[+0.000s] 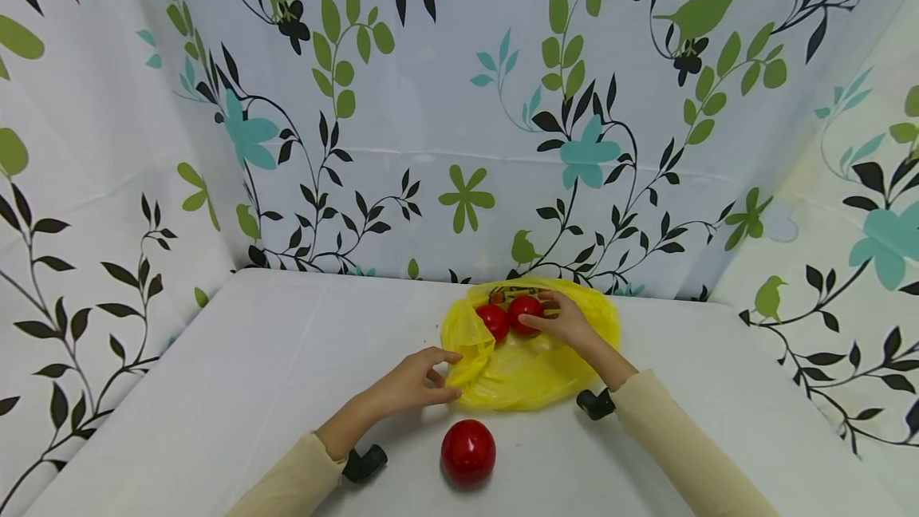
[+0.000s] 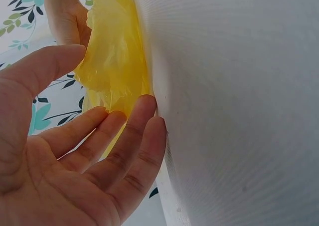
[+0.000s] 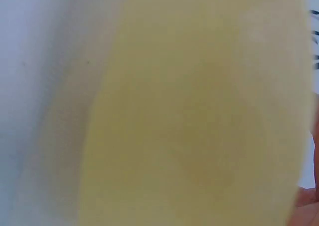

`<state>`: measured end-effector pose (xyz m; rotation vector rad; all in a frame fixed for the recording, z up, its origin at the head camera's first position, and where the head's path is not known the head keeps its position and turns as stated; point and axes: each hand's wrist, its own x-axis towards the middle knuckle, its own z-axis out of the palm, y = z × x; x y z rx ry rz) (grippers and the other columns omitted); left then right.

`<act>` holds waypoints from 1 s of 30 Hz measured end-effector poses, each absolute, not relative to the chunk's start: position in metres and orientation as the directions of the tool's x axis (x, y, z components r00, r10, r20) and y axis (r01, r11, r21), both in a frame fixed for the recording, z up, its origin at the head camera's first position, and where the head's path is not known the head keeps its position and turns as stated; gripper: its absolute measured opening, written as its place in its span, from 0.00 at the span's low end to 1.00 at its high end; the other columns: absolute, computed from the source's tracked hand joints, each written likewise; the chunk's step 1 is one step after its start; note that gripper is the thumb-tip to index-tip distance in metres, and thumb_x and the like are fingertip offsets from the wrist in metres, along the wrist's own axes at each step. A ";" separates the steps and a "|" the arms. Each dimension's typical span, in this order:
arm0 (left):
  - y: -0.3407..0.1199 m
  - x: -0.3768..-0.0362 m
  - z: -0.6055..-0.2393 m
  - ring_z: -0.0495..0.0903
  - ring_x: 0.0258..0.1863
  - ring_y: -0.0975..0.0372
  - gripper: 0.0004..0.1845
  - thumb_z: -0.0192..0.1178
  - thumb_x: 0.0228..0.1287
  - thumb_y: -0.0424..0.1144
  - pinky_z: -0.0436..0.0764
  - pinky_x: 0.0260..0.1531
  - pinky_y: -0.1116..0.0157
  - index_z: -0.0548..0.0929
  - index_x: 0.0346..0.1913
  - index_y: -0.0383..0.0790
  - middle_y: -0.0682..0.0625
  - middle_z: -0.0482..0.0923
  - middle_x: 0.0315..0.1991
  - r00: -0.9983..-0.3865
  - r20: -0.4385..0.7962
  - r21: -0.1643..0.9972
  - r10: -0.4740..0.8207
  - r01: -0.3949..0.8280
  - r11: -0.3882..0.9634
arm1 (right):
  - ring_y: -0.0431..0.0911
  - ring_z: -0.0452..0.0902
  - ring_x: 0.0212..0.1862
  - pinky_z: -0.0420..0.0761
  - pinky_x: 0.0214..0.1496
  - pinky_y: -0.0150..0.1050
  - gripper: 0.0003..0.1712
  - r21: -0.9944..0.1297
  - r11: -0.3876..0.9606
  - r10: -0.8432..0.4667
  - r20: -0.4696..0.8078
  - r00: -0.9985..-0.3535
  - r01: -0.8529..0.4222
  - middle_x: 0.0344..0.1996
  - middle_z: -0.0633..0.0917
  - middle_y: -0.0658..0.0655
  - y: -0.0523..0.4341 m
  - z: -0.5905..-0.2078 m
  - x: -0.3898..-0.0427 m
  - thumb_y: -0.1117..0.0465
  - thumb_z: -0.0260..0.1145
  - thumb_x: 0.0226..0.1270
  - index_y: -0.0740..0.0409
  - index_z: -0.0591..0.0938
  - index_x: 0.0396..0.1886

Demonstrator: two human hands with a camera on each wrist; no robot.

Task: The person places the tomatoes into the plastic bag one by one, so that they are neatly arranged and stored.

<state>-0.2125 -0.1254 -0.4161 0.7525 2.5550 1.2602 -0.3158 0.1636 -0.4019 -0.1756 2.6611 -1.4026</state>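
On the white bench (image 1: 237, 373), the left hand (image 1: 412, 383) lies at the near left edge of a yellow plastic bag (image 1: 527, 373); in the left wrist view its fingers (image 2: 124, 146) are relaxed and nearly straight, their tips touching the crumpled bag (image 2: 112, 61) without gripping it. Just in front of this hand, nearer the person and apart from the bag, a red tomato (image 1: 468, 451) sits alone on the bench.

Beyond the left hand, inside the bag's open mouth, a second tomato (image 1: 494, 319) lies touching a third tomato (image 1: 522, 313). The right hand (image 1: 567, 321) reaches over the bag from the right, with its fingers curled round that third tomato. The right wrist view is a blur of yellow and pale grey and shows nothing clearly. A dark printed mark (image 1: 511, 292) sits on the bag just past the tomatoes, too small to read.

Both arms wear cream sleeves (image 1: 682, 453). Behind the hands and to either side hang white curtains (image 1: 459, 102) printed with black vines, green leaves and birds, and teal flowers.
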 end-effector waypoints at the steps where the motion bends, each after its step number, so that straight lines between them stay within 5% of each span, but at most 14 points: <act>1: -0.125 -0.212 -0.416 0.79 0.43 0.57 0.31 0.66 0.63 0.42 0.82 0.41 0.67 0.71 0.66 0.32 0.39 0.72 0.61 -0.853 0.048 0.782 0.520 0.356 0.512 | 0.60 0.67 0.63 0.73 0.63 0.54 0.42 -0.825 0.563 -0.168 -0.056 -0.984 -0.049 0.63 0.72 0.69 0.164 -0.401 -0.314 0.50 0.70 0.63 0.65 0.65 0.70; 30: -0.126 -0.212 -0.415 0.79 0.43 0.57 0.31 0.66 0.63 0.42 0.82 0.44 0.63 0.72 0.65 0.31 0.37 0.71 0.62 -0.850 0.041 0.783 0.526 0.354 0.511 | 0.59 0.73 0.60 0.79 0.58 0.48 0.41 -0.840 0.530 -0.265 -0.034 -0.964 -0.116 0.61 0.75 0.65 0.170 -0.388 -0.271 0.46 0.71 0.61 0.63 0.69 0.67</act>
